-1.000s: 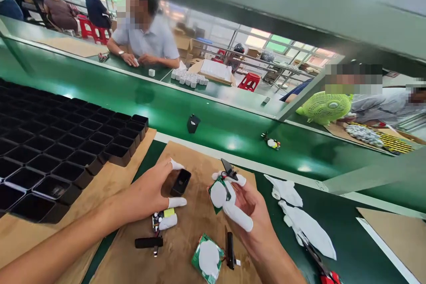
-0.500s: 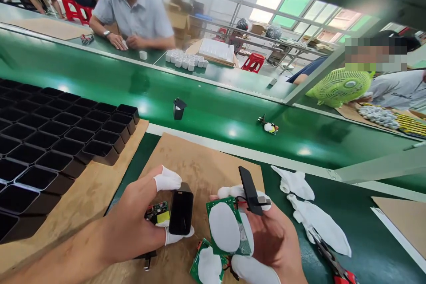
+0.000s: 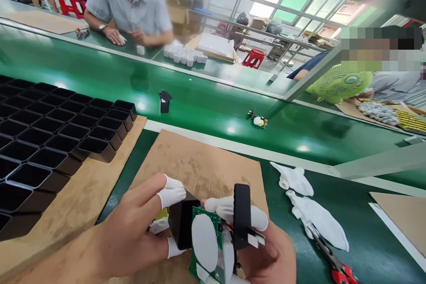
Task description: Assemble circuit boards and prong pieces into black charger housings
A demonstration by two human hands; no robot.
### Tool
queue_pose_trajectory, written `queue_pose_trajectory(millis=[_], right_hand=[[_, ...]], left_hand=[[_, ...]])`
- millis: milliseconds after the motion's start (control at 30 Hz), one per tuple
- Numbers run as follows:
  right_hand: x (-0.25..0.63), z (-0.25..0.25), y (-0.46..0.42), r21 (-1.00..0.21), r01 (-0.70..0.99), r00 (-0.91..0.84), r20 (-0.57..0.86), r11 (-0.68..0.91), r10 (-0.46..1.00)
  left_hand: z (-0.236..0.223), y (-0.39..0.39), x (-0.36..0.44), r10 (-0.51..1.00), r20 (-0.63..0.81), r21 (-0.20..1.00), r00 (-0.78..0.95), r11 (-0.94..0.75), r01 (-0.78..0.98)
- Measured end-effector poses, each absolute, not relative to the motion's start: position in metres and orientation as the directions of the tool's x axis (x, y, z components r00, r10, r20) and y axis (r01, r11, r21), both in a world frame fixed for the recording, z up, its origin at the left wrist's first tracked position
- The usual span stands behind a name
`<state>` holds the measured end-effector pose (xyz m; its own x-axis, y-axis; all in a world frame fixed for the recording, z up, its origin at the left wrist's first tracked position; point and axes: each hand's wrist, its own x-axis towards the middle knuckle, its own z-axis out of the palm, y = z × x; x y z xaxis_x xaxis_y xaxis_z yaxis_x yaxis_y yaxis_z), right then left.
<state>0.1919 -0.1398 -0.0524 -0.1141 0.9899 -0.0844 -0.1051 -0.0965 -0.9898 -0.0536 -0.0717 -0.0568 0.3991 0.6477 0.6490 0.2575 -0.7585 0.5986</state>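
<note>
My left hand, in white finger cots, grips a black plastic housing with its open end turned to the right. In my right hand, also in finger cots, is a green circuit board bearing a white oval pad. A black plug cover with metal prongs hangs on that board by wires, against my right fingers. The board's left edge is at the housing's mouth; whether it is inside I cannot tell. Behind my left fingers, a part with a yellow block is partly hidden.
Rows of black housings stand at left on cardboard. White gloves and red-handled cutters lie at right. A black adapter and a small circuit assembly sit on the green belt. A co-worker sits opposite.
My left hand has closed on the black housing and lifted it. My right hand has brought the board leftward to the housing's opening. Along the belt, the adapter has shifted left.
</note>
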Motion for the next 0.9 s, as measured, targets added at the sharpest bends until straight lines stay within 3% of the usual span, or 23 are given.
queue_pose_trajectory(millis=[133, 600, 900], right_hand=[[0.18, -0.036, -0.144, -0.987, -0.106, -0.066, -0.115, -0.122, 0.991], [0.164, -0.031, -0.136, -0.981, -0.029, -0.117, 0.194, 0.192, 0.974], [0.174, -0.046, -0.135, -0.982, 0.009, -0.148, 0.186, 0.189, 0.971]], left_hand=[[-0.054, -0.073, -0.052, 0.621, 0.668, 0.57, 0.41, -0.781, 0.255], [-0.055, -0.076, -0.052, 0.641, 0.646, 0.588, 0.415, -0.764, 0.265], [-0.058, -0.074, -0.053, 0.656, 0.616, 0.628, 0.436, -0.743, 0.232]])
